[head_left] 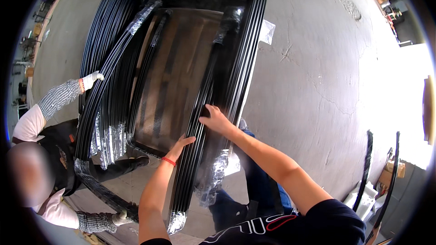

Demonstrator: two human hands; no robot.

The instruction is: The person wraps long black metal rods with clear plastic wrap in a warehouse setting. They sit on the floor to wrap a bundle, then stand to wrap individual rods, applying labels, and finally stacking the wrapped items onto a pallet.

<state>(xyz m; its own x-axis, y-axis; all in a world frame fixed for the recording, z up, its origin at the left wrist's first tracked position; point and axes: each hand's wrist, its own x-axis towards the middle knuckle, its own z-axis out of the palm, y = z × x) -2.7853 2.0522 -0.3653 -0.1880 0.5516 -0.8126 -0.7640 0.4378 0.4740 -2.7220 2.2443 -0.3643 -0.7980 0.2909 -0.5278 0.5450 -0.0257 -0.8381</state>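
- Two bare hands, left hand (182, 143) and right hand (216, 120), rest separately on the long, plastic-ended black bar bundle (185, 172); grip closure can't be told.
- Apparently steadying it; next move calls for matched support.
- Left of bundle: co-worker's white-gloved hand (92, 80).
- Beyond bundle: plastic-wrapped black frame stack (103, 36).

Head view, from the left one of two wide fisheye cameras worn side by side on the person's head. The lens looks steeply down and forward, upright and unmirrored, with the wearer's shirt (327, 227) crossing the lower edge. The left hand (180, 144) and right hand (218, 120) lie near the centre, within arm's reach; the black bars (109, 31) extend beyond them to the upper edge. A co-worker (56, 138) appears close by at left, the floor (304, 77) at right. Toward the dark circular rim, straight edges bend.
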